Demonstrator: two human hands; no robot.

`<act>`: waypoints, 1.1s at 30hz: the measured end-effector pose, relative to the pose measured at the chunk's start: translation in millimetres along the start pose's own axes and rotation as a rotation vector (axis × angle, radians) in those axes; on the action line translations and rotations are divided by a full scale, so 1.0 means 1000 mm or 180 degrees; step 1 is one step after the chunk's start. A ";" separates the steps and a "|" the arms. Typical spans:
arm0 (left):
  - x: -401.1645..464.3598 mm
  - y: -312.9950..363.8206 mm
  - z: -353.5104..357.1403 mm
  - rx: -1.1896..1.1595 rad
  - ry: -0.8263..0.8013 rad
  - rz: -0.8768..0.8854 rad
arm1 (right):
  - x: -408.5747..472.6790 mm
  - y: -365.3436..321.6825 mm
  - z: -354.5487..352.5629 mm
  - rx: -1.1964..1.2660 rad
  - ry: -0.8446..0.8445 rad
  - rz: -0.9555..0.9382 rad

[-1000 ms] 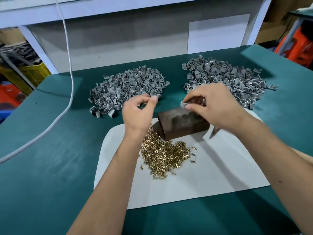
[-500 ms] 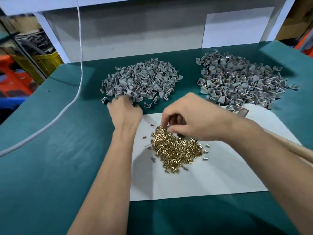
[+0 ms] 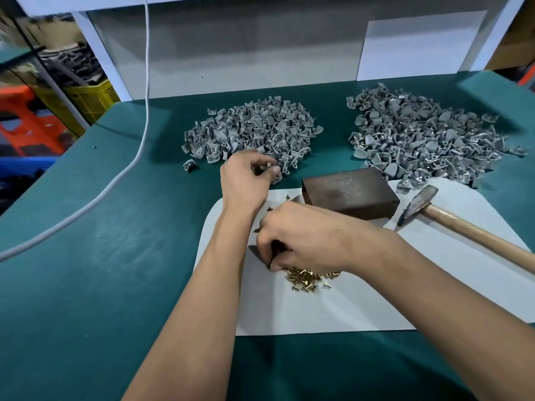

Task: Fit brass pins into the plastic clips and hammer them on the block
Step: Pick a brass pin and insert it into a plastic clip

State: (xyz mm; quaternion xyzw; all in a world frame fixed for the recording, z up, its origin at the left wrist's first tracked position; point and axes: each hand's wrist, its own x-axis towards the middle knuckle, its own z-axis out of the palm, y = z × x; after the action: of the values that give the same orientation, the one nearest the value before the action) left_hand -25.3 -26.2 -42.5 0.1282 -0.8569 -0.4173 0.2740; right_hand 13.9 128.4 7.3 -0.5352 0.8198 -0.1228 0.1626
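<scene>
My left hand (image 3: 246, 180) is at the near edge of the left pile of grey plastic clips (image 3: 254, 131), its fingers curled and pinching a grey clip. My right hand (image 3: 301, 238) lies over the heap of brass pins (image 3: 307, 277) on the white sheet (image 3: 362, 302), fingertips curled down into the pins; what they hold is hidden. The dark metal block (image 3: 350, 193) sits just behind my right hand. A second pile of grey clips (image 3: 425, 140), some showing brass, lies at the back right.
A hammer (image 3: 419, 204) with a wooden handle lies right of the block, handle running to the right edge. A white cable (image 3: 127, 166) crosses the green tabletop on the left. A white back panel closes off the rear. Yellow and orange crates stand beyond the left edge.
My left hand has lifted slightly from the left clip pile with a clip pinched. My right hand stays on the brass pins. The view shifted, so the block and hammer are now seen.
</scene>
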 end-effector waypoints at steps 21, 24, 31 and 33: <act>-0.030 0.057 0.029 -0.3185 -0.1114 -0.0449 | -0.067 0.099 -0.011 0.1879 0.3495 0.0807; -0.034 0.059 0.029 -0.3290 -0.1295 -0.0555 | -0.066 0.101 -0.007 0.1681 0.3653 0.0889; -0.036 0.061 0.027 -0.3349 -0.1544 -0.0502 | -0.062 0.095 -0.002 0.2152 0.3798 0.0661; -0.036 0.060 0.027 -0.3325 -0.1600 -0.0425 | -0.061 0.092 -0.002 0.2200 0.3779 0.0634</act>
State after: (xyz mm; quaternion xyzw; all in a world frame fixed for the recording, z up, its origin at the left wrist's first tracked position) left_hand -11.3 44.5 -22.3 -0.0732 -0.5663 -0.8186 0.0622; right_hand -41.0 220.6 -17.3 -0.2173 0.7291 -0.6334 -0.1417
